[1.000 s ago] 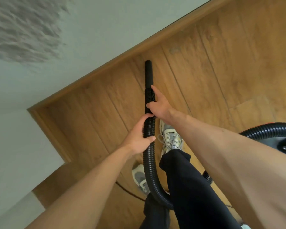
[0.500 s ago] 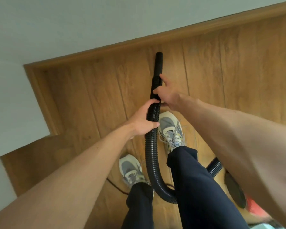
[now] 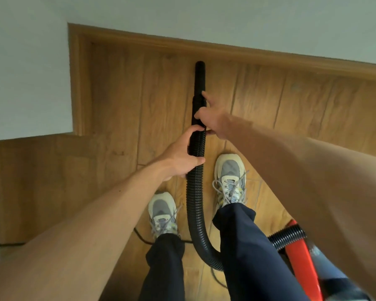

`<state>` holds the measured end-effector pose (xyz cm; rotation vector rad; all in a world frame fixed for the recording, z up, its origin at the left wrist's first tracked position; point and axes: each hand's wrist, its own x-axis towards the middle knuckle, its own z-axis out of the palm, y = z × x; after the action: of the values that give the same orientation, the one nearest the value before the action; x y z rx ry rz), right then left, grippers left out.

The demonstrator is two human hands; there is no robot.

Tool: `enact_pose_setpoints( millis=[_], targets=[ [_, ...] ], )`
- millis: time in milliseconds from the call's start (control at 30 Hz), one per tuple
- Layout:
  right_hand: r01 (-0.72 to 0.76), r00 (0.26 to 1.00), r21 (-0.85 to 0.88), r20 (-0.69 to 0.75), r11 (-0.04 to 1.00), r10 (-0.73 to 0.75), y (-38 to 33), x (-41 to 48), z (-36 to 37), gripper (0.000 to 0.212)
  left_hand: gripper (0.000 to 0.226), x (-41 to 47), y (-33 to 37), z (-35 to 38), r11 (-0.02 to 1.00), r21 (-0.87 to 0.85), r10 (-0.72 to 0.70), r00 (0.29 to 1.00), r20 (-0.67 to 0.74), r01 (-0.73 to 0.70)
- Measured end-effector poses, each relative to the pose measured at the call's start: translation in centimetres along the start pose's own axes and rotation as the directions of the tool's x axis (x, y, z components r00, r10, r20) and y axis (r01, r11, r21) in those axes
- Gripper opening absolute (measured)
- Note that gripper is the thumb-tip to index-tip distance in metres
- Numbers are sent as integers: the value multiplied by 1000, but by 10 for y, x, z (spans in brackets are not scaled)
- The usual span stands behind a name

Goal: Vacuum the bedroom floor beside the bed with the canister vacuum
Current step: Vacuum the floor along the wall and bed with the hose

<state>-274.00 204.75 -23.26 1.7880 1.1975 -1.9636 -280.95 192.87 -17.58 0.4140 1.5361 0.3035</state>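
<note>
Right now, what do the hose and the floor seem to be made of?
The hose looks like flexible black plastic, matte, with ribbed rings. The floor seems wood or wood-look laminate, slightly glossy, with plank seams and grain.

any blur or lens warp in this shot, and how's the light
Head view: wide-angle warp seems to bow the skirting board and swells the right forearm, which looks smeared, as does the red canister at the right edge; the centre is sharp, with the hose ribs and right shoe laces crisp; light is soft and even, with no glare on the floor.
</note>
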Motion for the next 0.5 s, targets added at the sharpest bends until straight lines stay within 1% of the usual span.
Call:
enact_pose_setpoints(
  millis=[100,233,367,500],
  targets=[
    [14,999,-84,42,996,-10,-13,3,13,73,69,-2,-7,-7,999,-41,3,999,-43,-5],
    [26,997,-150,74,988,-15,-20,0,23,73,68,-6,-14,-10,997,-69,34,995,-93,-40],
    [-1,999,-136,54,991,8,-17,-4,13,74,70,-13,-7,-3,998,-43,45,995,-93,-49],
    [-31,999,-113,20,993,34,-16,-10,6,74,71,-15,0,-2,999,-11,46,997,-62,-47]
  ],
)
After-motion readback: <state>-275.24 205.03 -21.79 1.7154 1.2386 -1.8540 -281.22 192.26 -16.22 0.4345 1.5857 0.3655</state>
